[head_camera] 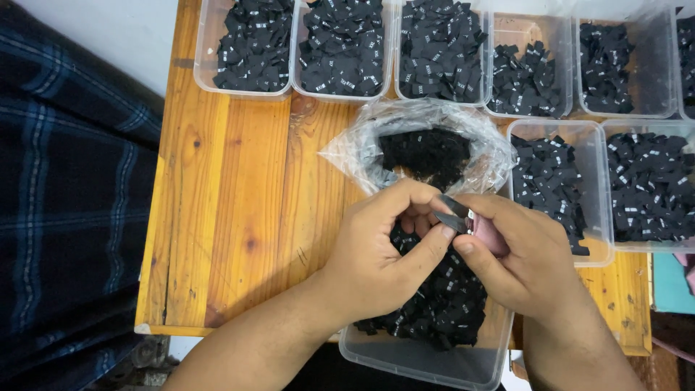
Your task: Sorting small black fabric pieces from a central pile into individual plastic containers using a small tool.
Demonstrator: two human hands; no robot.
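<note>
Scissors (456,214) sit in right hand (521,261) grip, beside left hand (384,253).

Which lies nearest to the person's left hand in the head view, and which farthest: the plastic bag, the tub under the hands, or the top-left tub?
From the left hand:
1. Tub under the hands, directly below.
2. Plastic bag, just beyond the fingers.
3. Top-left tub, far corner.

Small black labels (343,43) in clear tubs (205,51); clear bag (347,148) mid-table.
</note>
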